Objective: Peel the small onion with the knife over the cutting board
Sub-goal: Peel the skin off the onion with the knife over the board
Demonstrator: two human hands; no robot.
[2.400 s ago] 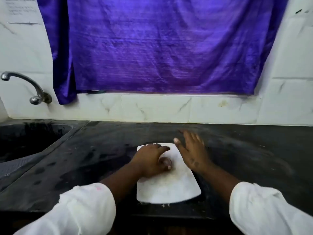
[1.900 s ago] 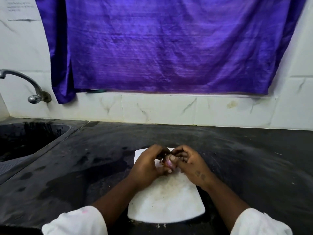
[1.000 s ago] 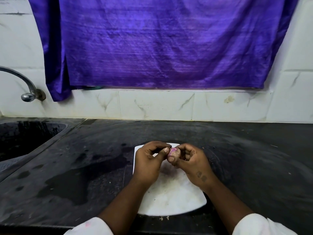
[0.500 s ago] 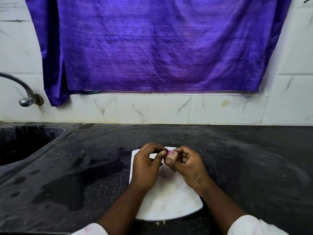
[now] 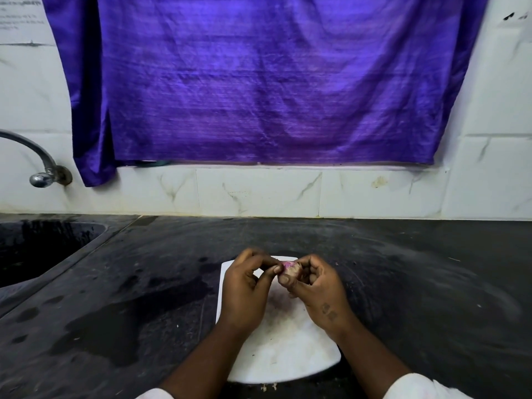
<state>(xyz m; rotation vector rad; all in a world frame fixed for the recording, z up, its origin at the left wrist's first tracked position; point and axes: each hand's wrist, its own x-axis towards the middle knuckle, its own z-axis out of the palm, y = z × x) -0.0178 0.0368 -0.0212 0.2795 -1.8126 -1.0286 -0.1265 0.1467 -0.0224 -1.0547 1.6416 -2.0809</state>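
The onion [image 5: 290, 270] sits above the far end of the white board [image 5: 283, 349], pinched in the right hand [image 5: 318, 289] between thumb and curled fingers, while the left hand [image 5: 246, 292] nips at its left side with thumb and forefinger pressed together. It is small, pink-purple on top and pale below, mostly hidden by fingers. Printed lines on the far-left wall are too blurred to read.

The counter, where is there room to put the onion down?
Bare black counter lies right of the cutting board, and between board and sink, though wet there. The board's near half is free. Its far end is crowded by both hands around the onion.
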